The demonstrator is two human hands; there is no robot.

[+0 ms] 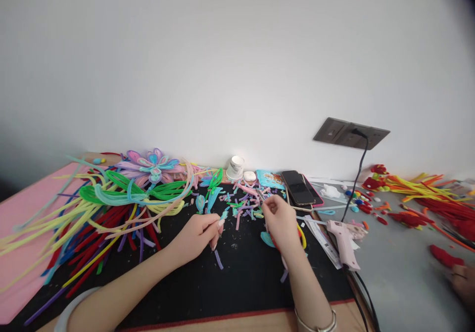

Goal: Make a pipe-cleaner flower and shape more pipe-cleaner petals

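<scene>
Pipe-cleaner piece point(224, 214) (fuzzy, pale turquoise) pinched by the left hand point(203, 230)

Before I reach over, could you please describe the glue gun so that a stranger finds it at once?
Start from the dark socket panel on the pale wall. Below it, by the right edge of the black mat, lies the pale pink glue gun. It alone is pistol-shaped, unlike the flat phone nearby.

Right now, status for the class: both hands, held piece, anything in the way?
Left hand: pinching teal piece. Right hand: beside scraps, hold unclear. Possible obstruction: scraps littering the black mat.
</scene>
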